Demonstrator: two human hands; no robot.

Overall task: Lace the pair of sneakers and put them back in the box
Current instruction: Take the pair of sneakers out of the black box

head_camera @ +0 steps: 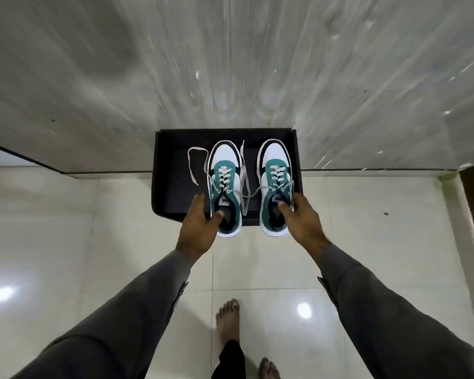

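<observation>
The box's (173,187) near wall is hidden behind the 2 sneakers, and the surface it rests on is blurred. The left hand (200,222) grasps the left sneaker (225,184) at its collar — thumb inside the opening, fingers (196,201) on the outer side. The right hand (301,218) grips the right sneaker (275,181) likewise. Both shoes point away from the fingers, over the open box; loose laces (192,165) trail leftward.

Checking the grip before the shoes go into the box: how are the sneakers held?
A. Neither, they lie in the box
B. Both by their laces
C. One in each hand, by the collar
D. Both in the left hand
C: the left hand grips the left sneaker at its collar, and the right hand grips the right sneaker likewise, over the box.
</observation>
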